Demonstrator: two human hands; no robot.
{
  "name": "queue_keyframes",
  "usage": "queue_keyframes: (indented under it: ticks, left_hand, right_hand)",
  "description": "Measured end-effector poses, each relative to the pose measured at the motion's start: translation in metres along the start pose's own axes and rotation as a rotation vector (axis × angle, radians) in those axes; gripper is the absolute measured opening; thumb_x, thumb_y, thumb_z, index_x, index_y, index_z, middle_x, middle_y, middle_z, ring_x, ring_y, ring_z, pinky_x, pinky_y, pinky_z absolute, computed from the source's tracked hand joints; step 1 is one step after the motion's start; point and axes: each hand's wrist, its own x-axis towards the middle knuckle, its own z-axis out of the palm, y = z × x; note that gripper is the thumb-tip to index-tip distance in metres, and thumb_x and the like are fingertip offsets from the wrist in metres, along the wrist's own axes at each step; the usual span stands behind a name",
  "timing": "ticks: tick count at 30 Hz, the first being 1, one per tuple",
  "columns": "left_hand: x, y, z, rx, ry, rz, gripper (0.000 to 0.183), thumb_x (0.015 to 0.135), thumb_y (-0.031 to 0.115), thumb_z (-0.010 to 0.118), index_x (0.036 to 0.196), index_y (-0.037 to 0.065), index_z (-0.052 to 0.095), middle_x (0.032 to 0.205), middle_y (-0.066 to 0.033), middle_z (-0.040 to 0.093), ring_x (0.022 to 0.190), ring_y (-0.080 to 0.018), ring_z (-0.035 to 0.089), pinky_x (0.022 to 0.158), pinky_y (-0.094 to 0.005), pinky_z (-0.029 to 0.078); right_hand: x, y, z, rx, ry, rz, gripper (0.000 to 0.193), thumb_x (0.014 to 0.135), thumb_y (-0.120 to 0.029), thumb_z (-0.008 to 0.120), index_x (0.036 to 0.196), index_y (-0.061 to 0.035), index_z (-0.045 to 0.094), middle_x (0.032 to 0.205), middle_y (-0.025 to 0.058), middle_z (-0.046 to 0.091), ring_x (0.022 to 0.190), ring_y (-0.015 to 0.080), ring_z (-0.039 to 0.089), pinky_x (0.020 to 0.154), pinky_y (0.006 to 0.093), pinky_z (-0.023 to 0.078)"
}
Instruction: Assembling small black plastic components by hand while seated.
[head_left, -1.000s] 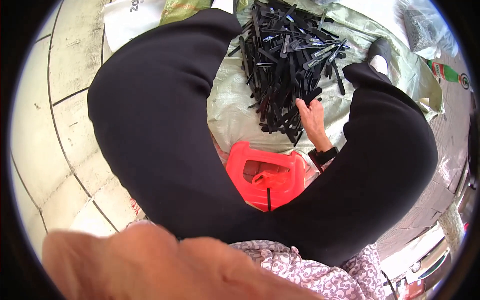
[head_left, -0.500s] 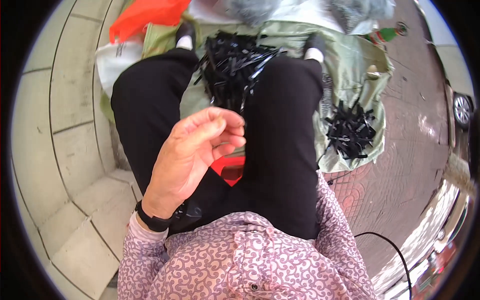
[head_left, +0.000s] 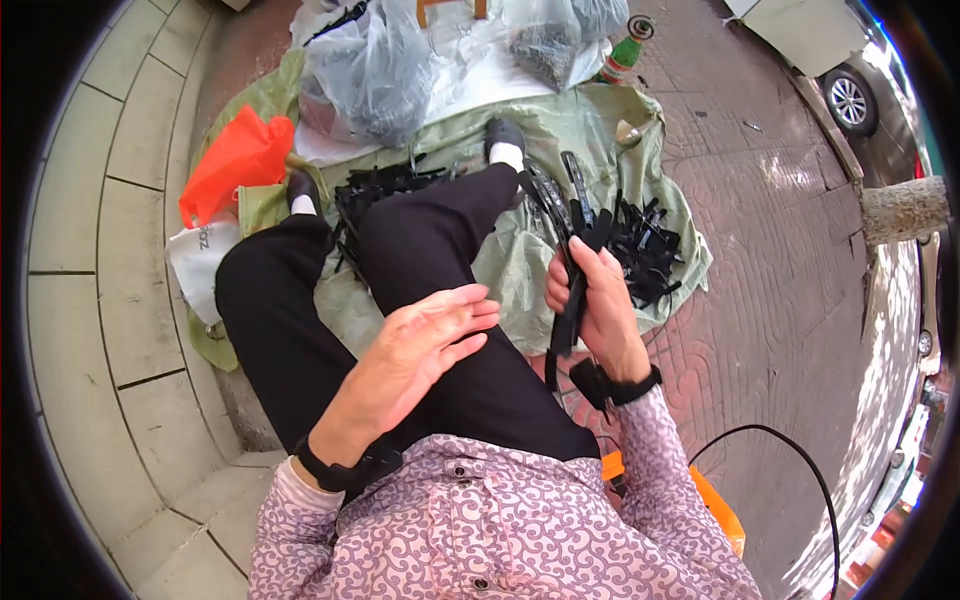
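Note:
A bundle of flat black strips (head_left: 574, 295) is gripped in my right hand (head_left: 610, 305), its thumb across them. The strips stand roughly upright, with their upper ends spread apart. Over my thigh, my left hand (head_left: 425, 340) is held with its fingers stretched out and nothing in it. Just beyond my right hand lies a loose pile of short black pieces (head_left: 650, 255) on a pale green sheet (head_left: 500, 265). A larger heap of black strips (head_left: 375, 190) lies near my feet, partly hidden by my leg.
Grey-filled plastic bags (head_left: 365, 75) stand at the far side, with a green bottle (head_left: 622, 60) right of them. An orange-red bag (head_left: 235, 165) lies at the left, by a tiled step (head_left: 80, 330). A black cable (head_left: 790, 445) curves over the paving at the right.
My right hand has come into view holding black strips. My left hand has lowered, and its curled fingers have straightened. The view has shifted, and my legs have swung left.

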Motion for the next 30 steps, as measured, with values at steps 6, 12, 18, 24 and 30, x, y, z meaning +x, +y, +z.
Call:
queue_keyframes:
  ticks: [6, 12, 18, 24, 30]
  left_hand:
    - [0.009, 0.013, 0.016, -0.078, -0.081, 0.265, 0.068, 0.096, 0.033, 0.059, 0.148, 0.001, 0.031, 0.138, -0.0194, 0.05, 0.122, -0.0265, 0.053, 0.107, -0.0385, 0.039]
    - [-0.002, 0.027, -0.012, -0.272, 0.081, 0.212, 0.037, 0.102, 0.024, 0.044, 0.121, -0.005, 0.057, 0.127, -0.0193, 0.059, 0.12, -0.0268, 0.056, 0.105, -0.0387, 0.041]
    - [-0.02, 0.037, -0.067, -0.634, 0.155, 0.4, 0.032, 0.101, 0.019, 0.045, 0.115, -0.007, 0.057, 0.124, -0.0198, 0.061, 0.123, -0.0312, 0.055, 0.108, -0.0461, 0.041]
    - [-0.053, 0.043, -0.104, -0.674, 0.336, 0.401, 0.019, 0.099, 0.011, 0.05, 0.106, -0.005, 0.056, 0.08, -0.0008, 0.048, 0.058, -0.0033, 0.039, 0.053, -0.0188, 0.035]
    - [-0.048, 0.01, -0.038, -0.074, 0.361, 0.277, 0.038, 0.088, 0.038, 0.071, 0.109, 0.007, 0.065, 0.084, 0.0052, 0.055, 0.066, 0.0, 0.041, 0.051, -0.0186, 0.026]
  right_hand:
    - [-0.06, -0.014, 0.099, -0.376, -0.276, 0.133, 0.022, 0.101, -0.025, 0.054, 0.103, -0.0035, 0.056, 0.074, 0.0024, 0.058, 0.057, 0.0093, 0.053, 0.052, 0.0233, 0.042]
    - [-0.063, 0.011, 0.119, -0.241, -0.367, 0.372, 0.021, 0.101, -0.024, 0.053, 0.104, -0.0031, 0.056, 0.081, 0.0061, 0.064, 0.059, 0.0097, 0.057, 0.049, 0.0233, 0.043]
    - [-0.063, 0.017, 0.12, -0.31, -0.411, 0.441, 0.019, 0.101, -0.018, 0.051, 0.106, -0.0007, 0.056, 0.082, 0.0077, 0.063, 0.056, 0.0114, 0.055, 0.045, 0.0227, 0.04]
    - [-0.057, 0.018, 0.14, -0.248, -0.227, 0.373, 0.025, 0.101, -0.016, 0.051, 0.119, 0.0009, 0.057, 0.085, 0.0036, 0.061, 0.067, 0.0105, 0.056, 0.054, 0.0243, 0.043]
    - [-0.039, 0.05, 0.158, -0.697, -0.32, -0.015, 0.026, 0.099, -0.01, 0.052, 0.122, 0.0011, 0.056, 0.109, 0.0063, 0.053, 0.082, 0.0105, 0.057, 0.067, 0.0249, 0.048]
